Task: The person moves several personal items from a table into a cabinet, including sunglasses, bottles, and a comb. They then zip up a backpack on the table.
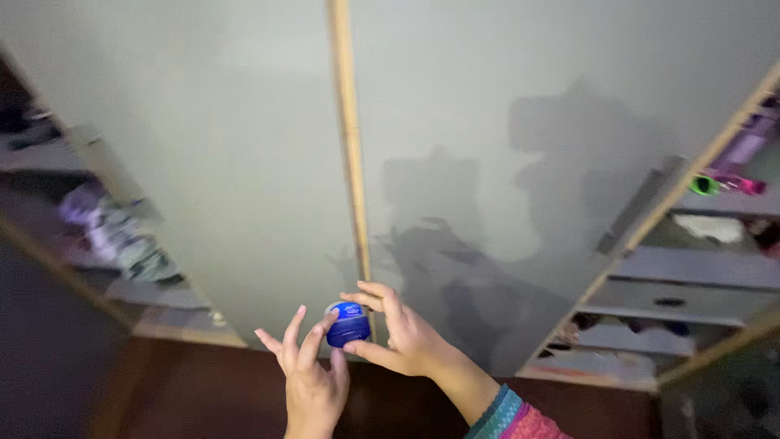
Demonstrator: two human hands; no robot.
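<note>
**Blue jar held between two hands before pale cupboard doors**

Blue plastic marks the one package in the head view: a small round jar (348, 323) with a pale label patch on its top face, the label too blurred to make out. It sits low in the middle of the view, just below the wooden strip (349, 146) that runs between the two grey-green cupboard doors (211, 154). The right hand (398, 333), with a patterned knitted cuff (508, 413) at its wrist, is clamped on the jar, thumb beneath and fingers over the top. The left hand (310, 374) is spread, its fingertips touching the jar's left side.

Open shelves flank the doors. On the left shelves (97, 244) lies a crumpled bundle of pale and purple cloth. On the right shelves (691, 276) lie a green cap and pink and purple bottles near the upper edge, blurred, with flat grey boards below. A dark brown surface (203, 390) spreads beneath the lower edge of the doors. Shadows of the hands fall on the right door, whose broad face gives open room above the jar.
</note>
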